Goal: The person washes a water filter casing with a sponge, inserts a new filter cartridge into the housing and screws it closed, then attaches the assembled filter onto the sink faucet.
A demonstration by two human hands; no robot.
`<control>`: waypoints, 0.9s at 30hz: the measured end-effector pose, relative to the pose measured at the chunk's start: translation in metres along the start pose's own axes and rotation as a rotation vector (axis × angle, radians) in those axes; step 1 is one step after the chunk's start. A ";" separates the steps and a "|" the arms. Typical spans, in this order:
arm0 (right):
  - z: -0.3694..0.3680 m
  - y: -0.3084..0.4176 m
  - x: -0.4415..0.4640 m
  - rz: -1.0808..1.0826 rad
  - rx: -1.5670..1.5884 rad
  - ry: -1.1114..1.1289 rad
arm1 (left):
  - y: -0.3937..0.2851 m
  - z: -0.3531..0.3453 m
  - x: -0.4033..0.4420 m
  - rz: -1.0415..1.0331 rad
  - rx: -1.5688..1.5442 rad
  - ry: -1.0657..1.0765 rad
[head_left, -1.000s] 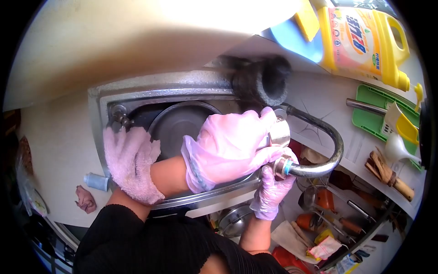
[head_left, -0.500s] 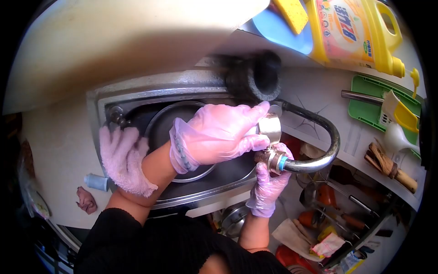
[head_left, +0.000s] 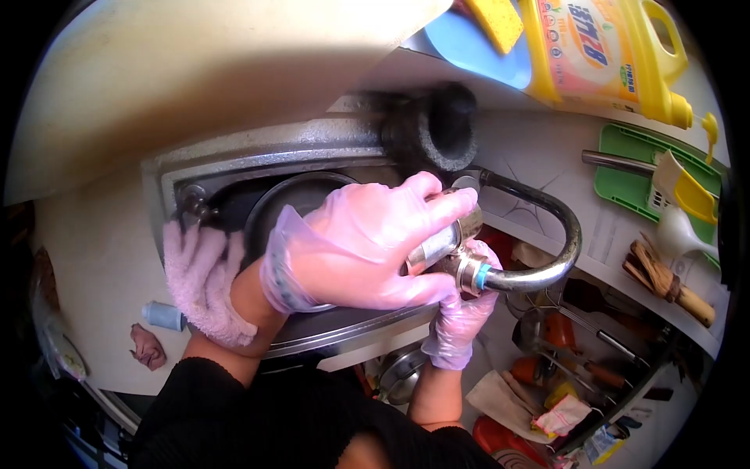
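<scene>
My left hand (head_left: 359,242), in a thin pink glove, reaches across the sink (head_left: 312,336) and grips the metal faucet body (head_left: 437,246), fingers over its top and thumb low beside it. Below it, my right hand (head_left: 461,328), gloved too, closes around the collar (head_left: 469,270) where the curved metal spout (head_left: 566,242) with a blue band joins. Its fingers are partly hidden behind the fitting. A round dark pan (head_left: 273,207) lies in the sink under my left hand. A fluffy pink glove (head_left: 199,281) rests against my left forearm.
A dark foam-like tube (head_left: 449,133) stands behind the faucet. Right of it are a yellow detergent bottle (head_left: 594,55), a green tray (head_left: 625,184) and a wooden brush (head_left: 664,285). Utensils hang below the counter. A small bluish cup (head_left: 164,316) lies at left.
My left hand has turned and spread further over the faucet body, which now tilts differently. My right hand stays at the collar. The whole view has shifted slightly.
</scene>
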State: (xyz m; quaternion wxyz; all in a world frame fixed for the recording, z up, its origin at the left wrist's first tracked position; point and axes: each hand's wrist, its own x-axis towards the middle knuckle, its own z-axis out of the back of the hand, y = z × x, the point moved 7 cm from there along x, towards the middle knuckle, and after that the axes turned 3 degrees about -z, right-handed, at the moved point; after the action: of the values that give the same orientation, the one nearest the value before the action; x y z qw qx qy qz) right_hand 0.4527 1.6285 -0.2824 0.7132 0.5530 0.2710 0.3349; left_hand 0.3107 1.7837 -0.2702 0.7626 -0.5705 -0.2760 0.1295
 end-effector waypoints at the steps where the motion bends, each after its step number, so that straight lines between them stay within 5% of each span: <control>1: 0.000 0.000 0.000 0.001 0.001 0.000 | 0.003 0.001 -0.002 -0.037 -0.031 0.011; 11: 0.001 0.000 -0.001 -0.006 -0.032 -0.002 | 0.016 -0.010 0.000 0.102 -0.087 0.147; 13: 0.000 0.000 0.000 0.014 -0.007 0.003 | 0.034 -0.015 -0.010 -0.151 -0.265 0.017; 17: -0.003 -0.002 0.001 -0.059 0.025 0.037 | 0.062 -0.035 -0.014 -0.154 -0.496 0.065; 22: -0.004 0.002 0.002 -0.047 0.040 0.009 | 0.063 -0.046 0.008 -0.110 -0.437 -0.040; 24: 0.004 -0.003 0.000 -0.044 -0.009 -0.010 | 0.056 -0.038 0.014 -0.384 -0.268 -0.187; 27: 0.006 -0.005 -0.003 -0.065 -0.041 -0.029 | 0.049 -0.032 0.015 -0.397 -0.332 -0.127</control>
State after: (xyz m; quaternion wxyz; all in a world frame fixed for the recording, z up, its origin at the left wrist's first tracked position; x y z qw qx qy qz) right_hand 0.4562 1.6223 -0.2854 0.7388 0.5339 0.2715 0.3090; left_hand 0.3473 1.7815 -0.3185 0.6502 -0.6130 -0.4475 -0.0342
